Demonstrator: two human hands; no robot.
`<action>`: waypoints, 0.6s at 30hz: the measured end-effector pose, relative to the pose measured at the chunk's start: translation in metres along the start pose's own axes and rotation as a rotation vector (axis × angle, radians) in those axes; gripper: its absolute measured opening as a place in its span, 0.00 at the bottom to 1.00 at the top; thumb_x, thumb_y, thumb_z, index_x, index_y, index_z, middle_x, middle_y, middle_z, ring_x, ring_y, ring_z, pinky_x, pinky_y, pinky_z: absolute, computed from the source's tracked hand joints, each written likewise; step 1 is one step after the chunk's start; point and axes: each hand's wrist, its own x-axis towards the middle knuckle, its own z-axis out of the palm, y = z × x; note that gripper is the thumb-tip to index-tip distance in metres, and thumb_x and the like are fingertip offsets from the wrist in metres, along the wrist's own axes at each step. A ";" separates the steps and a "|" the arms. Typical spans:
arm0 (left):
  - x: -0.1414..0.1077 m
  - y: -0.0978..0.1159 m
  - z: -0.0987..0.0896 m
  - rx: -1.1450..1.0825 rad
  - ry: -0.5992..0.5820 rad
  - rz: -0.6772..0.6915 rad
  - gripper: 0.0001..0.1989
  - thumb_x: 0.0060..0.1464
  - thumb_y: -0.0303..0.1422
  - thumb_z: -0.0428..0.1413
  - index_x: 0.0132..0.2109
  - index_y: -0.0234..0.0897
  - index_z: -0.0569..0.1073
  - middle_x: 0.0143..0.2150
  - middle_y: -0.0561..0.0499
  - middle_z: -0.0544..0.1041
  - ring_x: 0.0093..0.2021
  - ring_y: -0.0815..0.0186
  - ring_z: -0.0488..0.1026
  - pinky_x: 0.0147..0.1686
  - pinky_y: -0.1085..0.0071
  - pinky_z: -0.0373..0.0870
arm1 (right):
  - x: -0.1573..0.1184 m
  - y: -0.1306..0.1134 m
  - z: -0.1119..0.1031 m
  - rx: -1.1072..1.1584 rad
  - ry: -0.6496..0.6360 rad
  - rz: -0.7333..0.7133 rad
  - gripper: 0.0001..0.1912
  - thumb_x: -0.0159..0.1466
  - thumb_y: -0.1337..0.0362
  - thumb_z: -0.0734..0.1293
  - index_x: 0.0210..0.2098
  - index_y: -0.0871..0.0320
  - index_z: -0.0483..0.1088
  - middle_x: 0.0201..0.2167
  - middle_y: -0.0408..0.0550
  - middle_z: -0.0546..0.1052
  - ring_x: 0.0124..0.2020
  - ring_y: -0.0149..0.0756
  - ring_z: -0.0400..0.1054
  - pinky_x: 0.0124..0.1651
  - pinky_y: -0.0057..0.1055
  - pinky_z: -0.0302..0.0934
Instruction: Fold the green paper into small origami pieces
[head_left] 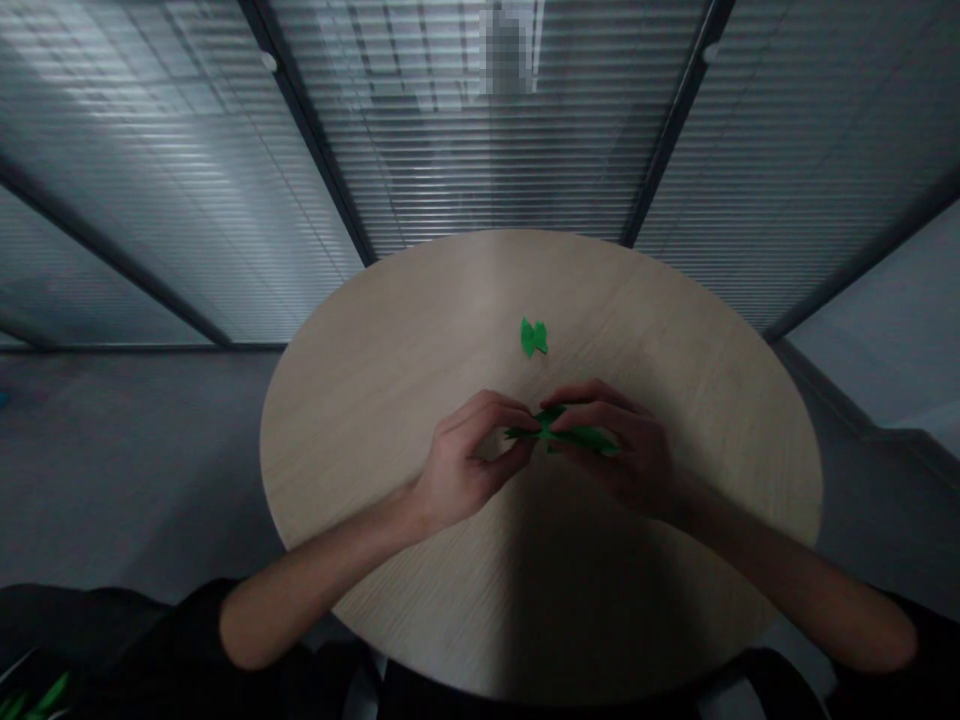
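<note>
Fingers of your left hand and right hand clamp green paper; a folded piece lies ahead of them on the table.

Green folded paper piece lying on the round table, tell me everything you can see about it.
The small bright green folded paper piece has two pointed lobes meeting at a narrow middle, roughly a bow shape; its fine creases are too small to make out. It lies on the pale wood-grain round table, beyond the left hand and right hand, touching neither.
</note>
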 end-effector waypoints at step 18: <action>-0.001 0.002 0.005 -0.149 0.035 -0.190 0.03 0.62 0.28 0.64 0.39 0.38 0.77 0.40 0.46 0.84 0.39 0.64 0.82 0.42 0.66 0.82 | 0.002 -0.005 0.002 0.027 0.069 0.161 0.03 0.69 0.65 0.71 0.37 0.54 0.74 0.45 0.48 0.77 0.43 0.35 0.76 0.44 0.34 0.75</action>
